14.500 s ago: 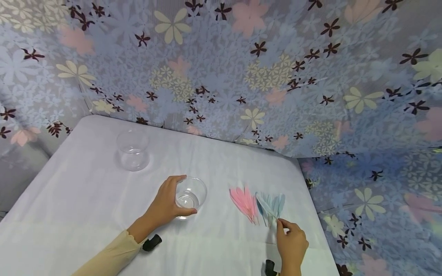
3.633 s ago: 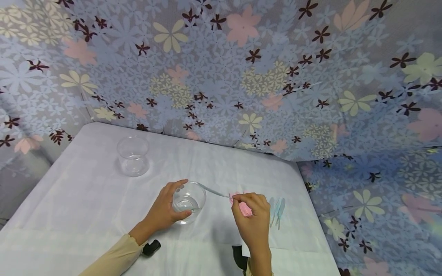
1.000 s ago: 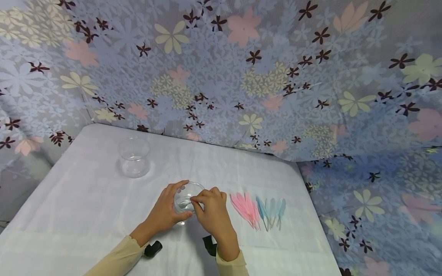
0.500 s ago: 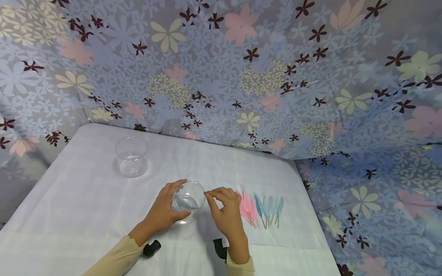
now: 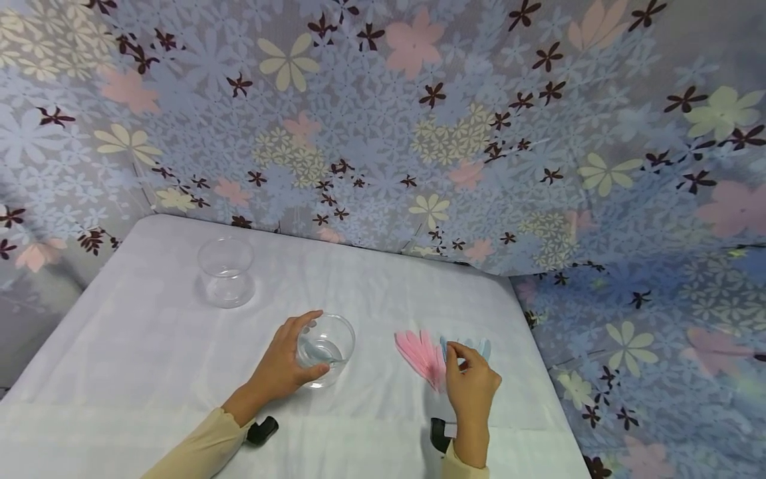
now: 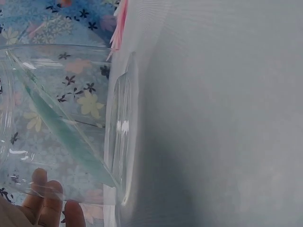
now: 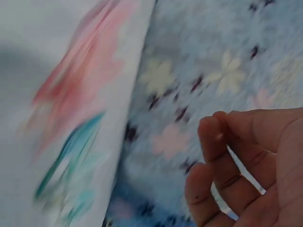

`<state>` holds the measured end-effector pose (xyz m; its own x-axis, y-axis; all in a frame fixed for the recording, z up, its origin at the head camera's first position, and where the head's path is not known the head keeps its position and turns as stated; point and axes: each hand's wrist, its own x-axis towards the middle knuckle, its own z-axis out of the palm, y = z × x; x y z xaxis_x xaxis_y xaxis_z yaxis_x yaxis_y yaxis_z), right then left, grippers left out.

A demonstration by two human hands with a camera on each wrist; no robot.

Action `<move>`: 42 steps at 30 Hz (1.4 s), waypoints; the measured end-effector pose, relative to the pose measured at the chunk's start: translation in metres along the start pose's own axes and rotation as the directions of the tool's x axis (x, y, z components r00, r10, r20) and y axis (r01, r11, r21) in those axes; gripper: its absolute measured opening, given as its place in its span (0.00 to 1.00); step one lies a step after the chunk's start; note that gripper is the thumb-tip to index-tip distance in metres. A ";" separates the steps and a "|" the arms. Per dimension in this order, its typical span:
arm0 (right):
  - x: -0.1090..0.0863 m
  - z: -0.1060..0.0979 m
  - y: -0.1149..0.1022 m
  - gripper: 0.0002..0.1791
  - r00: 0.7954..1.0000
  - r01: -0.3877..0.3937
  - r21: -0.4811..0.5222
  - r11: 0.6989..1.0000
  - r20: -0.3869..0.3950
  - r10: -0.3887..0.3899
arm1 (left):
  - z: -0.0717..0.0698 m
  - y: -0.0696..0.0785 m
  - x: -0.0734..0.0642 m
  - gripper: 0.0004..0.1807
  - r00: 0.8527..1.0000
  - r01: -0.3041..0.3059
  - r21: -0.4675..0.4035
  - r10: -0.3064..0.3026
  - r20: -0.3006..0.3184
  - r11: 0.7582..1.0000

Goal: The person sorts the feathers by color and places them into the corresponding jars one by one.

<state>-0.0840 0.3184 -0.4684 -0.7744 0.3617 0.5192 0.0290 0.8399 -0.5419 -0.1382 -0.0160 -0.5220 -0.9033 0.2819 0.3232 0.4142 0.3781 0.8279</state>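
Note:
My left hand (image 5: 284,359) grips a clear plastic cup (image 5: 341,336) round its side, thumb near and fingers behind. Through the wall in the left wrist view, a pale blue-green feather (image 6: 71,137) leans slantwise inside the cup. My right hand (image 5: 474,392) hovers over the blue feathers (image 5: 485,347), hiding most of them in the head view. Its fingers are loosely bent, thumb and index tips close together, and nothing shows between them in the right wrist view. Several pink feathers (image 5: 419,349) lie fanned out just left of the blue ones.
Another clear cup (image 5: 226,273) stands farther back on the left of the white-covered table (image 5: 149,346). A flowered cloth (image 5: 371,120) hangs behind the table and along its right side. Both wrists carry black camera mounts (image 5: 262,431).
The blue-green feather went from my right hand into the cup, which was bare at first. My right hand then left the rim and moved right to the blue feathers; my left keeps its grip.

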 end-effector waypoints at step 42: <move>-0.025 -0.019 0.068 0.22 0.709 -0.582 -0.365 0.727 0.211 0.673 | 0.000 -0.001 0.002 0.50 1.000 0.013 0.015 -0.013 0.018 1.000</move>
<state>-0.0502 0.3740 -0.5055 -0.6626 0.7365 -0.1363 0.7022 0.5477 -0.4549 -0.1405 -0.0164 -0.5222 -0.9065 0.2932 0.3039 0.4043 0.3948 0.8250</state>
